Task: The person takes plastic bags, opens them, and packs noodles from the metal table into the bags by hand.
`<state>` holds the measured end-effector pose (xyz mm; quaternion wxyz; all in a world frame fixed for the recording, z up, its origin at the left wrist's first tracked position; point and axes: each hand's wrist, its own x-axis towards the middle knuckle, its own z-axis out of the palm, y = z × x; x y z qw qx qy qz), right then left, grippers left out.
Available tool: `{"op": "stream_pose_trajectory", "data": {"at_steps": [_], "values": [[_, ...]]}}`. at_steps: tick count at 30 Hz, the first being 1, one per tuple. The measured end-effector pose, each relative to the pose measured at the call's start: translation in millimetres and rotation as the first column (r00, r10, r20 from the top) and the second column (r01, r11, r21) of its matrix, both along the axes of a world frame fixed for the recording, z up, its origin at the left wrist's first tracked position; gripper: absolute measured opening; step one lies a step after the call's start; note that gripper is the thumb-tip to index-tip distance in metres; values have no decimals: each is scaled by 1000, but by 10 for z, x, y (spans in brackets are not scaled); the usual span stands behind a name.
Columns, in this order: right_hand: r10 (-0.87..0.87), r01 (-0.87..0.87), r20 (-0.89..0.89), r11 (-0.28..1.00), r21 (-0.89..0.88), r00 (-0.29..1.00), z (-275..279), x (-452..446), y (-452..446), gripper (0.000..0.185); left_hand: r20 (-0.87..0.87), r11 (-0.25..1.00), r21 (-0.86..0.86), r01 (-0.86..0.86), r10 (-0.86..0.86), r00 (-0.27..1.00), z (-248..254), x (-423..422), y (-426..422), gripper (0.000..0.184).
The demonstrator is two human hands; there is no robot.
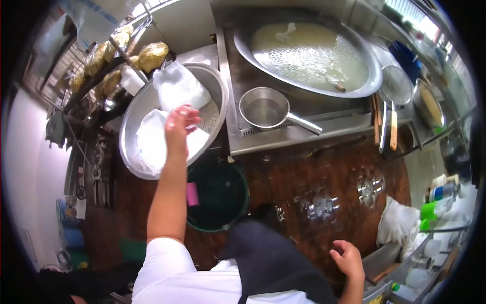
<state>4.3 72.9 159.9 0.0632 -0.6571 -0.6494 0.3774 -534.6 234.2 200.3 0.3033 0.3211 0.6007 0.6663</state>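
Note:
My left hand (183, 121) reaches over a large metal basin (224, 96) with a perforated bottom, its fingers loosely bent and apart, with nothing seen in them. Beneath and beside it in the basin lie two white bags or cloth bundles, an upper one (179, 88) and a lower one (152, 139). Whether the fingers touch either is unclear. Low on the right, my right hand (348, 258) hangs above the floor with thumb and fingers apart, holding nothing.
A wide pan of cloudy liquid (309, 55) and a long-handled saucepan (264, 107) rest on the steel counter. Strainers (396, 85) stand at its right. Below are a dark green tub (217, 202), a pink object (192, 194) and wet brown flooring (273, 172).

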Motion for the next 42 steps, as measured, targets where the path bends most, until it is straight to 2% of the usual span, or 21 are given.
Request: {"op": "stream_pose_trajectory", "data": {"at_steps": [5,9,10,11,13,14,15,17,18,20,21,24,25,28,29,31,33,35,37,38,42], "values": [[-15,16,97,1000,-9,995,92,27,251,34,-168,985,83,-151,164,972,207,-1077,610,41],[-98,105,173,994,-33,980,95,33,218,33,-517,981,171,-88,165,840,-25,-2150,1674,53],[-151,165,154,983,-78,976,118,11,207,32,-611,991,133,-21,99,785,-121,-2356,1886,55],[-202,219,137,968,-124,970,132,1,190,32,-614,985,-25,-171,120,780,-178,-2381,2101,60],[-196,215,156,970,-113,968,-14,102,84,33,-891,941,-147,-305,8,454,-376,-2578,2230,72],[-204,231,177,961,-153,963,-60,135,50,33,-846,806,-436,-400,-216,488,-165,-2454,2198,83],[-208,246,196,950,-194,958,-98,142,59,33,-876,768,-446,-460,-269,401,-272,-2527,2216,84],[-195,238,196,945,-224,961,-111,93,165,33,-843,615,-534,-580,-443,306,-200,-2424,2127,82],[-186,234,197,937,-261,963,-109,63,223,32,-844,613,-533,-583,-439,309,-176,-2396,2103,82],[-166,216,199,941,-261,966,-50,-79,452,32,-805,621,-508,-597,-589,74,-164,-2379,2048,64],[-147,198,201,944,-264,968,-17,-137,581,32,-801,609,-513,-605,-593,82,-166,-2367,2024,64],[-92,129,174,967,-218,980,39,-265,907,32,-719,656,-557,-510,-688,-99,-257,-2359,2025,23],[-109,139,163,972,-190,981,57,-306,999,32,-705,702,-567,-431,-684,-188,-328,-2315,1974,19],[-117,140,147,978,-156,982,87,-365,1128,32,-585,577,-809,-109,-809,59,-497,-1888,1669,22],[-121,141,141,980,-139,983,101,-376,1142,32,-480,594,-787,167,-759,440,-671,-1948,1576,23],[-114,137,150,979,-152,982,99,-395,1125,32,-111,600,-775,199,-439,892,-852,-2079,1466,24],[-75,104,153,975,-194,985,-4,-339,1048,33,-238,550,-833,-50,-276,931,-1168,-2225,1447,29],[-74,119,183,961,-249,980,-39,-337,1044,33,-261,513,-854,-86,-280,924,-1371,-2284,1448,30],[-73,110,167,968,-224,983,-20,-352,1008,34,-589,510,-794,-332,-507,630,-1301,-2126,1402,32],[-94,125,145,967,-223,985,-39,-320,1003,34,-543,376,-840,-392,-556,629,-1267,-2093,1486,33],[-126,156,155,967,-200,980,31,-292,1021,33,-585,355,-805,-476,-608,537,-1441,-2143,1562,30]]}}
